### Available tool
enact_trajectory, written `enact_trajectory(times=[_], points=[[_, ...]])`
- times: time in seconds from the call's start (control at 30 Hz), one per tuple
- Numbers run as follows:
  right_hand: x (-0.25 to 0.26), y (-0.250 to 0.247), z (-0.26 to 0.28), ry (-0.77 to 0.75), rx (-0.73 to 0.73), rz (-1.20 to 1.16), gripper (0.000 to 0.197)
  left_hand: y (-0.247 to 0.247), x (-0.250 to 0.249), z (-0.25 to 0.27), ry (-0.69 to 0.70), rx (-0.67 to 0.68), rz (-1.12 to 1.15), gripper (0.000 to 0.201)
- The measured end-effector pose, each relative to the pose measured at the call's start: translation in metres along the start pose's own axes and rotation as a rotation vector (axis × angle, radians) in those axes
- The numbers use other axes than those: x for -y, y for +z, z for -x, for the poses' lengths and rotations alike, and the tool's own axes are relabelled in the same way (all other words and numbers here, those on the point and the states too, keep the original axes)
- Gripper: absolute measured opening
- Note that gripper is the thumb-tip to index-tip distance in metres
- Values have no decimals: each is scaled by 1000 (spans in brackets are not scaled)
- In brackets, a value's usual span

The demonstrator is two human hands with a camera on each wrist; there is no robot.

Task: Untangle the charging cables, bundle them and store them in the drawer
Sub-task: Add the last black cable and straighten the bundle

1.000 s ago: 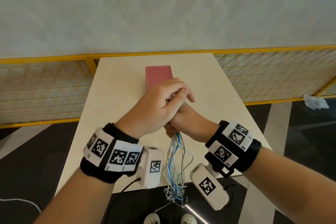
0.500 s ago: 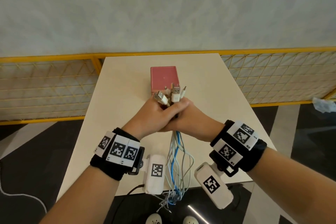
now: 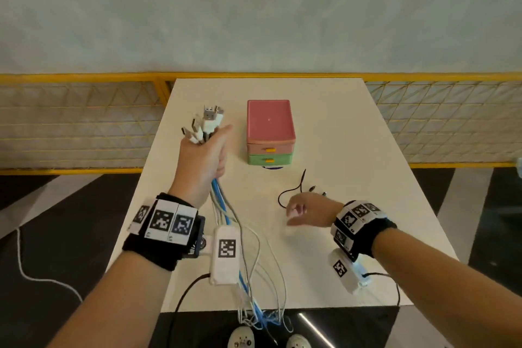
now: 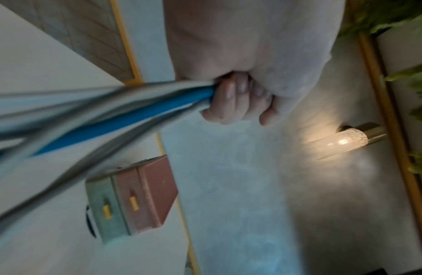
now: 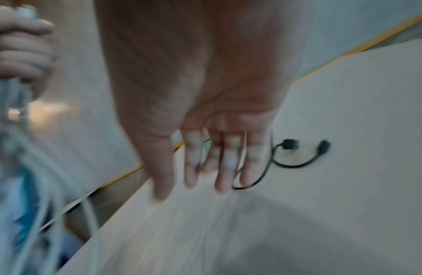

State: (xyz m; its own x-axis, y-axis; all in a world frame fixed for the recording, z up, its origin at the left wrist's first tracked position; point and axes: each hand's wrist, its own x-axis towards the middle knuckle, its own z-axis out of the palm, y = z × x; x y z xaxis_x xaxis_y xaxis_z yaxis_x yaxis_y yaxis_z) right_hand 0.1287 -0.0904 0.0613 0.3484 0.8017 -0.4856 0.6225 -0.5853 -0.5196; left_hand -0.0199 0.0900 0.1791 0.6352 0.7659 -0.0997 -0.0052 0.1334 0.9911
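My left hand (image 3: pixel 204 155) (image 4: pixel 231 100) grips a bundle of white and blue charging cables (image 3: pixel 226 212) (image 4: pixel 125 109) above the table's left side. Their plugs (image 3: pixel 206 124) stick up out of the fist, and the loose ends hang over the front edge. My right hand (image 3: pixel 303 210) (image 5: pixel 205 163) is open, its fingers straight, just above a short black cable (image 3: pixel 293 192) (image 5: pixel 289 161) lying on the table. The small drawer box (image 3: pixel 270 133) (image 4: pixel 132 199), pink on top and green below with yellow handles, stands closed at mid-table.
The cream table (image 3: pixel 353 150) is bordered by yellow mesh railing (image 3: pixel 70 121). A white cord (image 3: pixel 31 268) lies on the dark floor at the left. My shoes (image 3: pixel 243 339) show below the front edge.
The hands have parted. My left hand carried the whole cable bundle up and left, while the right let go and moved right and down toward the black cable.
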Motion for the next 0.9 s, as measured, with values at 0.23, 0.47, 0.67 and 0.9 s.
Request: enact_trajectory(times=[0.23, 0.47, 0.67, 0.9], points=[[-44, -2, -50, 578, -306, -264, 37, 13, 22, -2, -110, 29, -7, 48], [-37, -1, -49, 498, -502, -460, 20, 26, 23, -7, -137, 39, -57, 50], [34, -10, 4, -123, -705, -886, 2, 32, 29, -1, -121, 203, -128, 35], [82, -12, 48, -352, -630, -968, 3, 44, 21, 23, -15, 355, -229, 53]])
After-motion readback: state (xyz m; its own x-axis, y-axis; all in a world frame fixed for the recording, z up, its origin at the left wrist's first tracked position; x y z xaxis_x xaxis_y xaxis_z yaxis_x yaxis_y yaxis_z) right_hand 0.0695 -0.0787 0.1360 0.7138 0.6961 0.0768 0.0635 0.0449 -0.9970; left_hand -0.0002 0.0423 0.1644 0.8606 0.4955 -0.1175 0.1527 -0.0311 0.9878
